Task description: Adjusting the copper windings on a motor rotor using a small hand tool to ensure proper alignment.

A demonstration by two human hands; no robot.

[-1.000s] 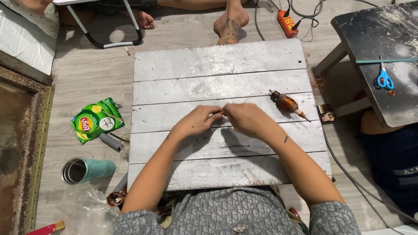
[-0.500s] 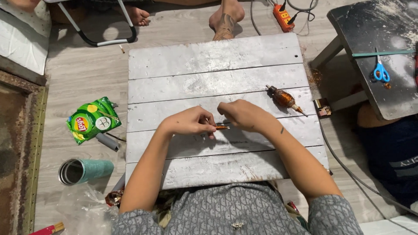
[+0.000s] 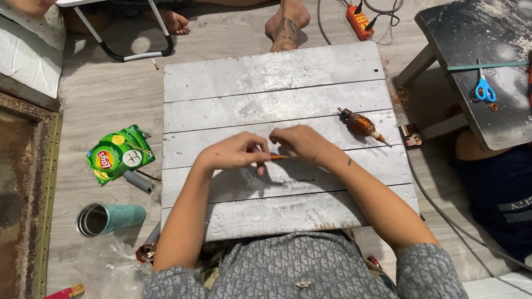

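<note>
My left hand [image 3: 235, 152] and my right hand [image 3: 299, 142] meet over the middle of a low white plank table [image 3: 266, 72]. Between their fingertips they pinch a small thin copper-coloured piece [image 3: 278, 157], held level just above the boards. Most of it is hidden by my fingers. A copper-wound motor rotor [image 3: 361, 124] with a thin shaft lies on the table to the right of my right hand, untouched.
On the floor at left lie a green snack bag [image 3: 117, 153] and a teal cup on its side [image 3: 106, 218]. A dark side table [image 3: 487, 39] with blue scissors [image 3: 484, 88] stands at right. Another person's feet [image 3: 287, 22] and an orange power strip [image 3: 360, 21] are beyond the table.
Both hands have slid a little toward me on the table. The small copper-coloured piece now shows between the fingertips, where a second ago it was hidden.
</note>
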